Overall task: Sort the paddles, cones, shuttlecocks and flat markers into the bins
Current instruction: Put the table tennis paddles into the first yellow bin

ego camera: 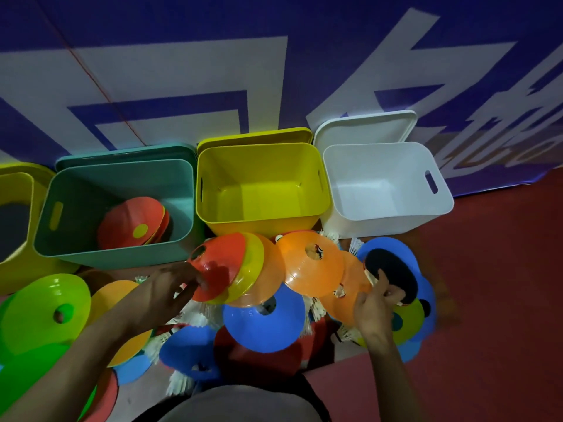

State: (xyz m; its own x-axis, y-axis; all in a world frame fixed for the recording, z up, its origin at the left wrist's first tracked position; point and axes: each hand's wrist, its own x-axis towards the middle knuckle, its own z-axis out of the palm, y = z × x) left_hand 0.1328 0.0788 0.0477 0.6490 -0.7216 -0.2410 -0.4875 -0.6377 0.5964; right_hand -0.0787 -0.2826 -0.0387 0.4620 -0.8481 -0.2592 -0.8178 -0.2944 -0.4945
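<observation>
Down at the bottom edge, a grey-clad knee (240,403), and just beyond it a heap of gear spread over the red floor (493,300). Left hand (170,289) has its fingers curled onto the rim of a red disc cone (210,266), top of a tilted stack with yellow and orange beneath. Right hand (376,306) pinches the handle of a black-faced paddle (393,277) over at the right side of the heap, lying on blue markers.

Progress? Early, by my reckoning. The teal bin (61,190) already holds a few red cones (134,220). The yellow bin (262,190) beside it shows nothing inside, and neither does the white bin (387,184) at the right end of the row by the wall. Another yellow bin (15,254) at far left is cut off; can't tell its contents.

Plenty left: an orange cone (313,266), a blue cone (265,321), a green cone (45,312), and white feathered shuttlecocks (201,316) poking out between them.

The cones look glossy, shallow, holed at the top, and nest easily.
</observation>
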